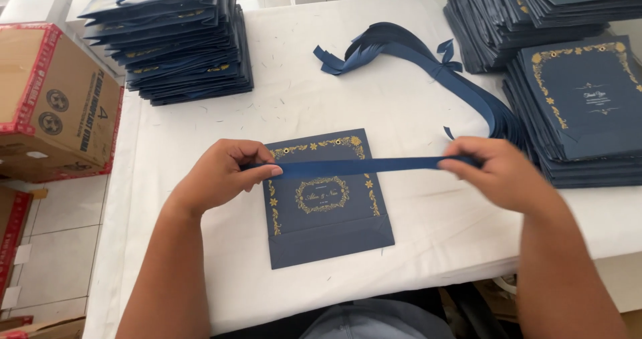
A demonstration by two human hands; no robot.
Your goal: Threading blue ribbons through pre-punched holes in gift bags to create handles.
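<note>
Both hands, left (221, 175) and right (498, 172), stretch blue ribbon (361, 166) above flat bag (328, 208).

The left hand (217, 175) and right hand (498, 172) pinch the two ends of a navy ribbon (358, 166), stretched taut between them above a flat navy paper bag (328, 225) with gold ornament on the white desk (428, 225). Beyond the right hand lie loose ribbons (414, 51) and stacked bags (582, 105); beyond the left, another bag stack (177, 41) and a cardboard box (53, 98).
</note>
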